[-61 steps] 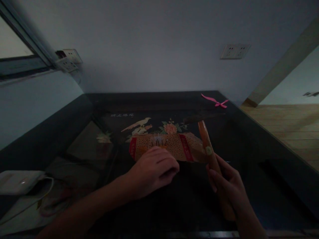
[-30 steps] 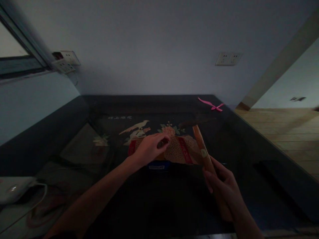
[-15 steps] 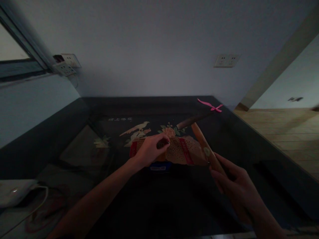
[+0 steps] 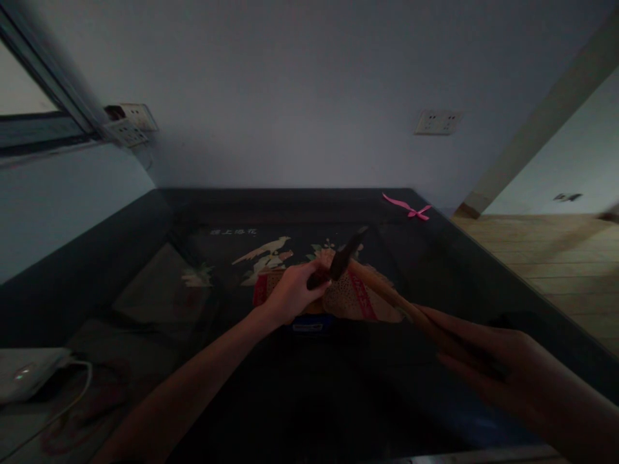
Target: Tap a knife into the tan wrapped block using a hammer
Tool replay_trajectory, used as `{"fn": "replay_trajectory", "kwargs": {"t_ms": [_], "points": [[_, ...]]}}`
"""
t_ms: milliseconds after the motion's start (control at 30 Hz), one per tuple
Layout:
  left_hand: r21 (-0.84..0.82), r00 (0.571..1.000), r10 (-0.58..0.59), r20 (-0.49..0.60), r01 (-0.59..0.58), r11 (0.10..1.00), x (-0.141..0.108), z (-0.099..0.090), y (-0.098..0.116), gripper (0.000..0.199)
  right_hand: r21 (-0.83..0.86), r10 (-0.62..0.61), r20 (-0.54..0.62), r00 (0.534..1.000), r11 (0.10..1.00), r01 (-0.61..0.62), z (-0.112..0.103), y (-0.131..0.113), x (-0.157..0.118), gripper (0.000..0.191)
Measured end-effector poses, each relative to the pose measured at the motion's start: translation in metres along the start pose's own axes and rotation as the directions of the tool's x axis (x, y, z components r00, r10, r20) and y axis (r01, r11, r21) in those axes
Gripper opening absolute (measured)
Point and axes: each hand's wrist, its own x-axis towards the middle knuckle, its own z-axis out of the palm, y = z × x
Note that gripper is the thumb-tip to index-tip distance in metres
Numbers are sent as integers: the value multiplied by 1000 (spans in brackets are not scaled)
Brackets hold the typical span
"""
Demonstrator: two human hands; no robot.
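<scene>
From my remote view, the strip (image 4: pixel 343 296) lies directly under my left hand (image 4: pixel 294 290), its long axis running crosswise and showing on both sides of the grip. That hand is the nearer one. Its thumb and finger curl toward each other, but the hammer's head hides where they would meet, so I cannot tell whether they pinch anything. My right hand (image 4: pixel 512 361) is wrapped around the hammer (image 4: pixel 387 293), whose handle slants away and leftward from that grip, over the strip's right end. The head is just beside the left fingertips; whether it touches them, I cannot tell. Those fingertips stand closest in its way. A blue box (image 4: pixel 309 324) shows just nearside of the left grip, the ribbon (image 4: pixel 416 212) well beyond and to its right.
</scene>
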Motion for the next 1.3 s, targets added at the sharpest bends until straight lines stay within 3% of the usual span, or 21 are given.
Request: {"fn": "replay_trajectory", "kwargs": {"t_ms": [333,467,633,733,900,1133,1300], "points": [[56,999,-27,25,25,998,2,-1,1,10,-49,-48,0,999,998,48,6,1,-1,52],[67,999,-46,18,45,997,1,-1,3,5,-58,8,10,1000,998,-7,3,-3,-3,52],[41,997,-76,0,76,996,0,1,1,5,-179,77,110,991,982,-56,1,-9,-9,49],[29,997,-75,-7,75,997,-1,1,0,7,-213,61,116,991,977,-35,3,-11,-9,47],[36,996,-82,-26,82,996,-2,2,-1,5,-287,146,128,981,952,-104,2,-12,-8,49],[42,998,-50,-33,52,998,-2,3,0,8,-252,130,21,991,960,-121,3,-13,-11,52],[49,998,-27,-51,29,998,-3,2,2,7,-253,115,35,993,962,-103,1,-9,-11,51]]}}
